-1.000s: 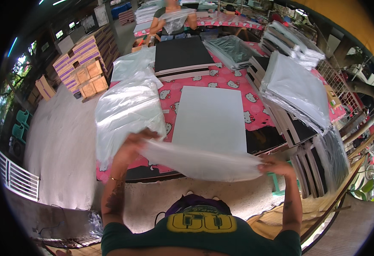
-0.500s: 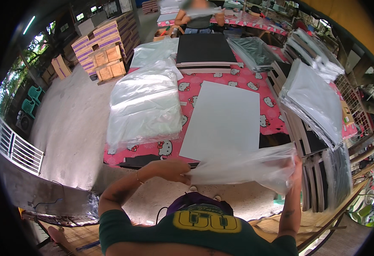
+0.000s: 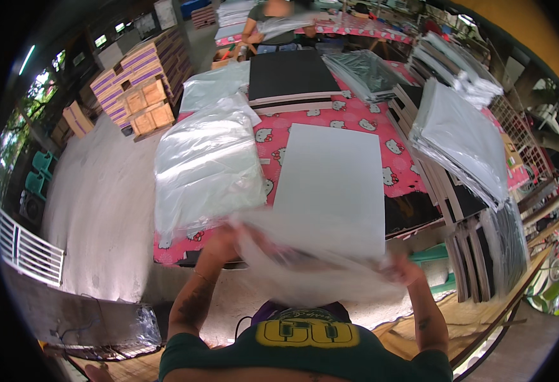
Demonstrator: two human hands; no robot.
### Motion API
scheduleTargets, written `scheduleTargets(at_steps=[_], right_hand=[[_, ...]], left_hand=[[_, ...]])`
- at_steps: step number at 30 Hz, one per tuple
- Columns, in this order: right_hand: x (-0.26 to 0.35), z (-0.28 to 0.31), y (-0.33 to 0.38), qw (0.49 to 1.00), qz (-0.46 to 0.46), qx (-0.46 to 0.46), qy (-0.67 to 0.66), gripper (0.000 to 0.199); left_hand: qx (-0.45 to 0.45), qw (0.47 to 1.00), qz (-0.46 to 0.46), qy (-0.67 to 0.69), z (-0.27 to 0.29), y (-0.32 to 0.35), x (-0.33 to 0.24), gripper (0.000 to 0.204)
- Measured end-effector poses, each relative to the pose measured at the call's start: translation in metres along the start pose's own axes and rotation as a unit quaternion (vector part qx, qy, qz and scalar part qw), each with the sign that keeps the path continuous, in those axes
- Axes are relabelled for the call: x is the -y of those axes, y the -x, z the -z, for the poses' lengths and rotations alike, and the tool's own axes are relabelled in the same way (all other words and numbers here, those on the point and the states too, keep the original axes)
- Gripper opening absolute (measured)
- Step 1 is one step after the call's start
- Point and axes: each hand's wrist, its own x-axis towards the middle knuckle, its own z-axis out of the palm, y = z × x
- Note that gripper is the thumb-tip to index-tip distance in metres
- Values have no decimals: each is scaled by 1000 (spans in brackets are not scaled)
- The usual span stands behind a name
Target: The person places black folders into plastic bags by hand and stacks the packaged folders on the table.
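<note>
Both of my hands have hold of a clear plastic bag [image 3: 317, 274], stretched between them at the table's near edge and smeared by motion. My left hand [image 3: 227, 240] is closed on the bag's left side, its fingers partly hidden by the film. At the right side, my right hand [image 3: 405, 268] grips the opposite edge. Directly beyond lies a large white board [image 3: 330, 172], flat on the pink patterned tablecloth [image 3: 268, 153]; the bag overlaps the board's near end from my view. To the left rests a pile of clear plastic bags [image 3: 209, 165].
Black boards [image 3: 292, 73] are stacked at the far side. Bagged sheets [image 3: 461, 134] lean in piles along the right. Cartons [image 3: 145, 70] stand on the floor at far left. Another person [image 3: 273, 25] handles plastic across the table. A white metal railing [image 3: 28, 248] is at left.
My left hand has moved left and farther over the table edge, while the right hand has moved inward and lower. The bag has spread wider and shifted left. My view has shifted slightly.
</note>
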Motion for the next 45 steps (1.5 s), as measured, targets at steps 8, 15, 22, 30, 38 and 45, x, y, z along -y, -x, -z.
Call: scheduleTargets(at_steps=[8,15,22,30,38,45], right_hand=[[-41,16,-1,957,203,-3,206,32],[-48,44,-42,527,242,-612,538,48],[-52,90,-62,223,444,-535,683,53],[-43,-9,-50,608,429,-493,452,36],[9,-216,-2,770,609,-14,191,49],[144,-241,-50,774,614,17,153,27]], left_hand=[[-212,970,68,-98,85,20,46,29],[-447,830,95,-320,44,-2,163,36],[-447,818,69,-355,27,-13,150,33],[-442,838,120,-297,48,-12,111,31],[-77,968,-187,151,-6,-53,-94,47],[-172,946,-245,127,0,-204,-145,25]])
